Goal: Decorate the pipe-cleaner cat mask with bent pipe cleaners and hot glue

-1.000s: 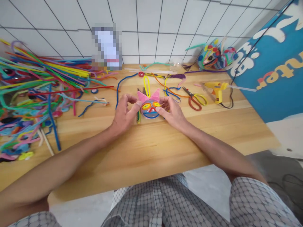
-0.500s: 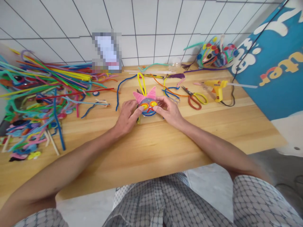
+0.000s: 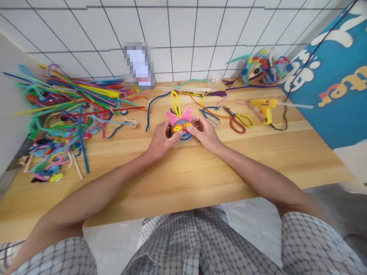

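A small pipe-cleaner animal ornament [image 3: 182, 123] rests between my hands on the wooden table. It has a grey-blue body, pink pointed ears, yellow and orange ring eyes, and a blue edge along the bottom. From its top rises a yellow pipe-cleaner loop [image 3: 175, 103]. My left hand [image 3: 164, 138] grips its left side, thumb on the front below one eye. On the other side my right hand [image 3: 205, 133] holds it, the thumb pressed near the other eye. Both thumbs cover part of the face, and the fingers behind are partly hidden.
Pipe cleaners [image 3: 94, 89] and craft scraps [image 3: 51, 156] are heaped at the left. Scissors [image 3: 237, 120] and a yellow glue gun [image 3: 265, 109] with a cord lie at the right. Behind stand a blurred phone [image 3: 139, 65] and a colourful decorated figure [image 3: 256, 68] by the tiled wall [image 3: 183, 34].
The view has shifted, so the table contents appear farther right. My left thumb has slid inward and lower on the ornament's face, towards the right thumb. Both hands still hold it.
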Available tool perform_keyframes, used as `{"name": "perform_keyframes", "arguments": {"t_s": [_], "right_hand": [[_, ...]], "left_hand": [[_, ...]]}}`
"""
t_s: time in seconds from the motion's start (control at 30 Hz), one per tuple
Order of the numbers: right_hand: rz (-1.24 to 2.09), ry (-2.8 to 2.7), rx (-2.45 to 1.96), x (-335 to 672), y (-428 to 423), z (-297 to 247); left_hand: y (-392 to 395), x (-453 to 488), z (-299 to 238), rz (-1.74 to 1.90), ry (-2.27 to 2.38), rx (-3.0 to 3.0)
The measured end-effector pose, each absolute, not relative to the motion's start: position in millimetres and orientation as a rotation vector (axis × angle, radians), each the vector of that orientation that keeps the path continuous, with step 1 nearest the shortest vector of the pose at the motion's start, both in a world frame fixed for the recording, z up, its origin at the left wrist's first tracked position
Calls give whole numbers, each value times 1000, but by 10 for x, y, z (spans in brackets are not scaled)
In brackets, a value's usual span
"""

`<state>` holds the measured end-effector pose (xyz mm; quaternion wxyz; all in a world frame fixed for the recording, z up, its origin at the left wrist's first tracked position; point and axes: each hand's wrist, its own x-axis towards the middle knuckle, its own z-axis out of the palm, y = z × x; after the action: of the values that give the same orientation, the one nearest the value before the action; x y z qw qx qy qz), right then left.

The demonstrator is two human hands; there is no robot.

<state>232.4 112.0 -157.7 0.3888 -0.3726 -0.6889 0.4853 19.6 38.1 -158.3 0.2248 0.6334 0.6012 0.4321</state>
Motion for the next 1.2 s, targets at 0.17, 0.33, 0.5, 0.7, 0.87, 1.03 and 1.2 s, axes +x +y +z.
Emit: {"name": "perform_keyframes", "arguments": {"t_s": [0.17,0.33,0.5,0.7,0.87,1.03,1.2], "right_hand": [[1175,-1791,-950,2294,1105,-1571],[1075,-1828,-955,2284,1095,-1626],[1007,-1882,-942,2295,1080,-1620],[1016,-1877,-964,2316,1055,-1604],[1006,-1886,-949,2337,1040,-1574],[988,-1884,-978,2349,1024,-1571],[999,-1865,-985,2347,1012,-1593]], "left_hand": [[336,202,-1553,1187,1745,1830],[310,212,-1491,1166,1763,1767],[317,217,-1498,1206,1728,1779],[296,193,-1525,1181,1700,1811],[290,177,-1547,1207,1647,1842],[286,199,-1567,1248,1569,1810],[289,217,-1611,1241,1596,1781]]}}
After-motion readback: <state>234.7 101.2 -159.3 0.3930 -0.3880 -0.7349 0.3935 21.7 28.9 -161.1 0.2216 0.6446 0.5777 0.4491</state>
